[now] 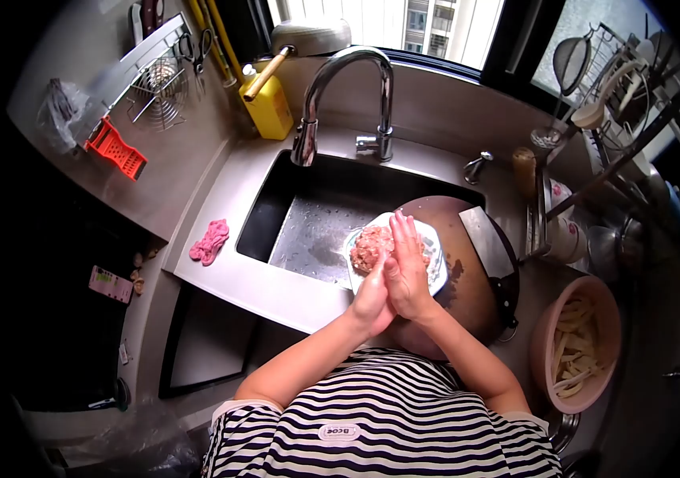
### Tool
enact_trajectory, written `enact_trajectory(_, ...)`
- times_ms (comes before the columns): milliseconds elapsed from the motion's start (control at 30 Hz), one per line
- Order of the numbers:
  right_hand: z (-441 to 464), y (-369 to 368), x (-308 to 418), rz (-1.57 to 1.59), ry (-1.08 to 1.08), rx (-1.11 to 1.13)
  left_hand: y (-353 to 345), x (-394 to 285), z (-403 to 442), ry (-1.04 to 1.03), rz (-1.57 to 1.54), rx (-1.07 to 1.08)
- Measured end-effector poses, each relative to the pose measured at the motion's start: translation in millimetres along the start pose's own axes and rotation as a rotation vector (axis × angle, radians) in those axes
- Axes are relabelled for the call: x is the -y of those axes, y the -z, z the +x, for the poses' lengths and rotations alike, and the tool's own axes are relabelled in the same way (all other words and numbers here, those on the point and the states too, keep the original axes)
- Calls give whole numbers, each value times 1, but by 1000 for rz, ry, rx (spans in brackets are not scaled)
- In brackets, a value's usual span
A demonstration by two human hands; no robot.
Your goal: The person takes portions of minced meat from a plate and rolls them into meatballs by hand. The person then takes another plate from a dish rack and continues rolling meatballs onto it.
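Evidently raw minced meat [369, 249]: pink to brick-red, coarse-grained, flecked with paler bits, moist-looking, heaped in a loose, uneven mound. Sits on a white plate [439, 275], mostly its left half, with a little more showing right of the hands. Plate straddles the right part of the sink [308, 219] and the left edge of a round brown chopping board [475, 307], dark wet stains on the wood.

Both hands together over the plate's near side. Right hand [409, 275] flat, fingers straight and pointing far, palm against the left hand [373, 299]. Left fingers largely covered; cannot tell how far they are spread, nor whether any meat lies between the palms.

Around: cleaver [489, 241] flat on the board's right side, black handle toward near. Farther right, pink basin [545, 342] of pale strips [575, 346]. Pink cloth [211, 242] crumpled on the surface [276, 299], left of the sink.
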State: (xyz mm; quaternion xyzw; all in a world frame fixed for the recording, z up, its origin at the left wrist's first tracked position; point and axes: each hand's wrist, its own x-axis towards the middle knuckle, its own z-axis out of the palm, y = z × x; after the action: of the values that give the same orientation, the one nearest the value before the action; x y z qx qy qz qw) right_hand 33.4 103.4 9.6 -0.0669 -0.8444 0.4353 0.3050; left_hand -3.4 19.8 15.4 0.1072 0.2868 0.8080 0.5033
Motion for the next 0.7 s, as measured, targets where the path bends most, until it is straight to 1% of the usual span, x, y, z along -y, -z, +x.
enact_trajectory(33, -9, -1, 3, -97, -4, 61, -1, -6, 0, -4, -46, 8)
enact_trajectory(100, -20, -11, 22, -85, 166, 86, 10, -16, 11, -30, 23, -99)
enact_trajectory(167, -22, -18, 41, 7, 109, 56, 13, -20, 14, -37, 22, -38)
enact_trajectory(233, -4, -16, 34, 43, 115, 46, 17, -16, 16, -83, 38, 46)
enact_trajectory(300, 18, -10, 24, 71, 122, 29, 4, 1, 15, -213, 73, 131)
enact_trajectory(333, 26, -3, 17, 51, 89, 64, -4, -3, 11, -157, 8, 53)
enact_trajectory(367, 29, -1, 6, 41, 61, 63, -11, -9, 8, -49, 63, 4)
enact_trajectory(433, 21, 1, 0, -145, 41, 101, 1, -24, 13, 18, -75, 72)
enact_trajectory(467, 11, -5, 3, -131, 94, 114, 2, -35, 12, -33, -116, 103)
enact_trajectory(500, 0, -12, 9, -129, 112, 186, 5, -45, 15, -83, -65, -62)
enact_trajectory(533, -8, -17, 27, -101, 172, 155, 10, -50, 18, -76, -45, -67)
enact_trajectory(567, -8, -19, 44, -74, 238, 122, 16, -50, 23, -71, -22, -69)
enact_trajectory(633, 6, -17, 53, -130, 354, 71, 22, -24, 22, -37, -50, 47)
enact_trajectory(667, 17, -13, 47, -92, 274, 55, 25, -11, 22, -18, -62, 104)
enact_trajectory(700, 29, -7, 34, -51, 198, 46, 4, -13, 15, 17, -109, 64)
